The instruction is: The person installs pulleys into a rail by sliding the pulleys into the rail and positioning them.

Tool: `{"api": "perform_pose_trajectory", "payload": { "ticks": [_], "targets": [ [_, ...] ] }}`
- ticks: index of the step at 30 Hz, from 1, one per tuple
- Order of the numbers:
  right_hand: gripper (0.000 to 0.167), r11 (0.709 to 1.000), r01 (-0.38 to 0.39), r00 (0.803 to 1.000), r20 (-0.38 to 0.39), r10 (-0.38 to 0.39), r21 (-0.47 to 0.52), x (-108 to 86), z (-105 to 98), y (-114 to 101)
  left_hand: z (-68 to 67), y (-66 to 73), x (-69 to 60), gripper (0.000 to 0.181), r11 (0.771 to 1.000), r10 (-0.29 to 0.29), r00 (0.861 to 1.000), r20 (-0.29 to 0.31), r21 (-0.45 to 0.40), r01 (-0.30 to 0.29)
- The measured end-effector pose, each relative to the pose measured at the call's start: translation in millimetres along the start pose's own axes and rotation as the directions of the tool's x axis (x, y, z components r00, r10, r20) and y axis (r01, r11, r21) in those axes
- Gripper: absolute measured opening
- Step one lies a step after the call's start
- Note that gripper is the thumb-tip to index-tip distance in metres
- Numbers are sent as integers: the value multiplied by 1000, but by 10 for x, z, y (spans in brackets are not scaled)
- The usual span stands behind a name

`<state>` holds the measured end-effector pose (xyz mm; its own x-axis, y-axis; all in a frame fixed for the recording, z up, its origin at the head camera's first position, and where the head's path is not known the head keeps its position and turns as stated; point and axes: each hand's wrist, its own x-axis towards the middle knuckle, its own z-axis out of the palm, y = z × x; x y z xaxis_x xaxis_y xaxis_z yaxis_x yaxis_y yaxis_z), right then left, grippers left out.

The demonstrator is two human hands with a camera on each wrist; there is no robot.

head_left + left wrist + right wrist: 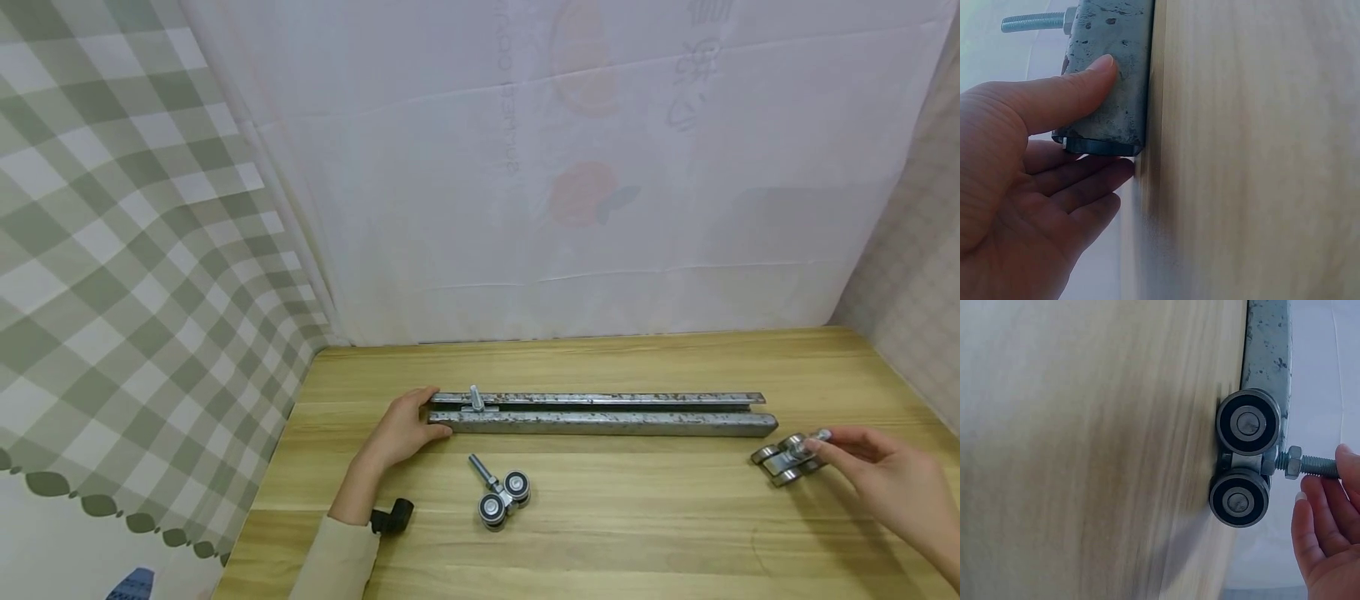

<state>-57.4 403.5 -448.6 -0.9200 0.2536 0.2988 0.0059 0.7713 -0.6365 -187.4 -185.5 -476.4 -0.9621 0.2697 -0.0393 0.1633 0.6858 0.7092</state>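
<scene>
A long metal rail point(600, 423) with an open slot lies across the table. At its left end my left hand point(400, 429) grips it, thumb on the near side in the left wrist view point(1104, 94). A bolt point(476, 398) stands up from the slot near that end. My right hand point(892, 479) pinches the bolt point(1319, 466) of a roller carriage point(787, 460) just off the rail's right end. The carriage's wheels point(1247, 423) face the right wrist camera. A second roller carriage point(504, 498) lies loose in front of the rail, its bolt pointing up-left.
The wooden table point(637, 533) ends at a white cloth point(450, 208) behind and a checked cloth point(135, 208) on the left. A black strap or fitting point(393, 517) shows beside my left wrist.
</scene>
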Motion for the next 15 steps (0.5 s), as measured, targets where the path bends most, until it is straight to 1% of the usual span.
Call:
{"api": "perform_pose_trajectory", "payload": {
  "ticks": [5, 11, 13, 15],
  "targets": [
    [30, 999, -23, 1000, -7, 23, -40, 43, -29, 33, 0, -1, 2, 78, 1000, -1, 1000, 5, 9, 1],
    [38, 992, -110, 994, -2, 110, -54, 117, -58, 69, 2, 12, -10, 78, 1000, -5, 1000, 7, 0, 5],
    [39, 992, -116, 993, -11, 116, -56, 137, -63, 87, 1, 13, -8, 79, 1000, -18, 1000, 6, -7, 18],
    [38, 993, -113, 993, -21, 112, -31, 145, -57, 112, 1, 11, -6, 79, 1000, -17, 1000, 3, -8, 17]
  ]
}}
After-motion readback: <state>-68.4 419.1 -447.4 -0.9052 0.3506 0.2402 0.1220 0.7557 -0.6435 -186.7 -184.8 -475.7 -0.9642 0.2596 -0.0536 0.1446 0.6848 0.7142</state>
